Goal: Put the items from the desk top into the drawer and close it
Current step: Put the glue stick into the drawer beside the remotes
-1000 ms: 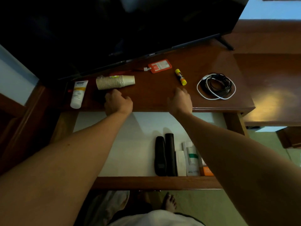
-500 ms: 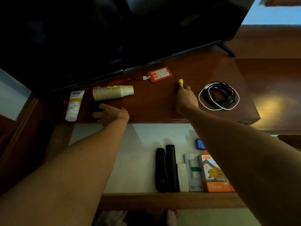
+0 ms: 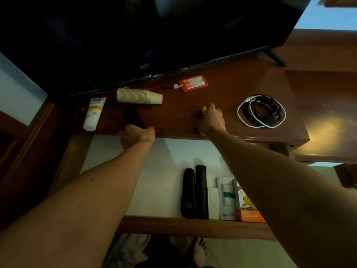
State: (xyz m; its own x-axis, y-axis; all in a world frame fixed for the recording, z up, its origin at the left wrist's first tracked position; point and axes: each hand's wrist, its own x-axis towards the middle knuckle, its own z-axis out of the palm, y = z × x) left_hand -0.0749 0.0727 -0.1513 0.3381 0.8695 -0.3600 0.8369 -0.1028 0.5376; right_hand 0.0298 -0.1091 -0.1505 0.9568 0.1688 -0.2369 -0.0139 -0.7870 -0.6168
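On the brown desk top (image 3: 222, 97) lie a white sunscreen tube (image 3: 93, 114), a stack of paper cups (image 3: 139, 96) on its side, a red badge holder (image 3: 193, 83) and a coiled black and white cable (image 3: 261, 111). My right hand (image 3: 211, 119) is closed around a yellow glue stick (image 3: 204, 110), whose tip shows above my fingers. At the desk's front edge my left hand (image 3: 138, 133) grips a dark flat object (image 3: 133, 117); its shape is hard to make out. Below, the drawer (image 3: 158, 171) stands open.
A large black TV (image 3: 154, 35) stands along the back of the desk. In the drawer's right part lie a black remote (image 3: 188, 194), a black cylinder (image 3: 201, 192), white boxes (image 3: 225, 198) and an orange charger box (image 3: 249, 209). My feet show below.
My right hand has closed on the glue stick and drawn it toward the front edge. My left hand has pulled the dark object to the desk's front edge.
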